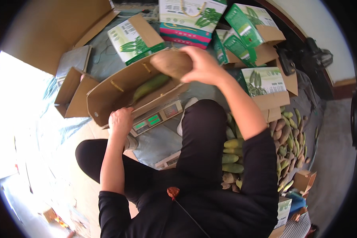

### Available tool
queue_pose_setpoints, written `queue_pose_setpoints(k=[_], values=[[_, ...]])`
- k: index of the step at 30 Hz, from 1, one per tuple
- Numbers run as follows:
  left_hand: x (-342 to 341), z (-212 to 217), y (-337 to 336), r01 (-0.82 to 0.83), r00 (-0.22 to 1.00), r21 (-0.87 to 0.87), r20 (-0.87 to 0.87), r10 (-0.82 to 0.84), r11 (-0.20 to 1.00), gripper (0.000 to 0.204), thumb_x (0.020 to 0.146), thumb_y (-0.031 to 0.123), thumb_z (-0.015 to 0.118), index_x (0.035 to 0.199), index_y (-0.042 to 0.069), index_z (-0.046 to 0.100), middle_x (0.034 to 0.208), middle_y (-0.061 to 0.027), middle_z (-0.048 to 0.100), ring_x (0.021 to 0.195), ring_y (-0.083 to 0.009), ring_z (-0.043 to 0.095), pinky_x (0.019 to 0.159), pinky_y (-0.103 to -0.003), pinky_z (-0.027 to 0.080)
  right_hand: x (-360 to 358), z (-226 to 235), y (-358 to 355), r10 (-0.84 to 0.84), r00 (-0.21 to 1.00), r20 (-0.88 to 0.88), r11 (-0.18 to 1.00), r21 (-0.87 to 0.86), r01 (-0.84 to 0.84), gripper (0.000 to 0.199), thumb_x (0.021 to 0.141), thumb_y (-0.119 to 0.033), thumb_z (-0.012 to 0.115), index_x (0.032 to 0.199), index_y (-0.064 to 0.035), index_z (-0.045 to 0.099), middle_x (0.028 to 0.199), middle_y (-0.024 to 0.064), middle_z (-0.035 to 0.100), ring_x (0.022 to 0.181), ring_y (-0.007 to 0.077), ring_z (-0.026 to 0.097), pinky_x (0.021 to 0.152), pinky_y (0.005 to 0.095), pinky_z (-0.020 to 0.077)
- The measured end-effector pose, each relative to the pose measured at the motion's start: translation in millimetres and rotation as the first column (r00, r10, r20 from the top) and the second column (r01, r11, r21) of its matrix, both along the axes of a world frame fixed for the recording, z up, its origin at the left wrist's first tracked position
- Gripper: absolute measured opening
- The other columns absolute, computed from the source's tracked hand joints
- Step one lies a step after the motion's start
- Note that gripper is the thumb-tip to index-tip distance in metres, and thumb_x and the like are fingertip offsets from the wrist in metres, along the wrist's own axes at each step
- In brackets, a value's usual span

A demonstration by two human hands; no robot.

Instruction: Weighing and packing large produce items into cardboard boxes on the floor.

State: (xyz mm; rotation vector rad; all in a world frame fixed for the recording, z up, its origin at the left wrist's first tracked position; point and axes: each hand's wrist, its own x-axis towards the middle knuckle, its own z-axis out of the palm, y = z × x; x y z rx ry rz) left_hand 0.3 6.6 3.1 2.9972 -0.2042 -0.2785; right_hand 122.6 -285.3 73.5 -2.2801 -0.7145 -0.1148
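Observation:
A long open cardboard box (156, 104) stands tilted across a weighing scale (172, 110) with lit green displays. Inside it lies a long green cucumber-like vegetable (151, 86); short yellow cord pieces show on the box's walls. My left hand (121, 120) is closed over the near left edge of the box. Above the box's right end, my right hand (204, 67) grips a large brown sweet potato (171, 64), slightly blurred. Its fingertips are partly hidden behind the sweet potato.
Printed green-and-white boxes (135, 39) stand beyond, some stacked on a pink box (184, 35). A small open carton (76, 93) sits at left. On my right lie green cucumber-like vegetables (233, 158) and a heap of brown tubers (283, 135). A black fan (318, 57) stands far right.

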Motion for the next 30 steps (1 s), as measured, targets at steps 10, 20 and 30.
queue_pose_setpoints(k=[10,20,30], values=[[5,-2,-4,-0.034,0.997,0.037,-0.062,0.036,0.999,0.021,0.076,0.017,0.064,0.097,0.013,0.067,0.086,-0.0144,0.065,0.083,-0.0325,0.063,0.074,-0.042,0.05,10,-83,128,0.082,0.988,-0.132,0.575,-0.803,-0.155,0.036,0.065,-0.021,0.072,0.1,-0.015,0.065,0.108,0.0079,0.061,0.104,0.0253,0.055,0.082,0.0536,0.0408],[7,0,-8,-0.062,0.997,-0.011,-0.052,0.061,0.998,0.022,0.076,0.018,0.06,0.095,0.01,0.066,0.086,-0.0185,0.064,0.084,-0.036,0.061,0.074,-0.044,0.048,8,-37,114,0.033,0.961,-0.273,0.856,-0.488,-0.168,0.036,0.073,-0.025,0.069,0.107,-0.017,0.062,0.101,0.005,0.065,0.101,0.0247,0.06,0.082,0.0537,0.0385],[0,8,-12,-0.066,0.997,-0.023,-0.044,0.065,0.998,0.023,0.075,0.016,0.062,0.096,0.008,0.066,0.086,-0.0195,0.064,0.084,-0.0361,0.061,0.075,-0.043,0.048,-51,-14,-37,-0.312,0.941,-0.131,0.891,0.302,0.338,0.034,0.077,-0.017,0.068,0.109,-0.0085,0.059,0.095,0.011,0.066,0.088,0.0225,0.064,0.076,0.0334,0.0503]])
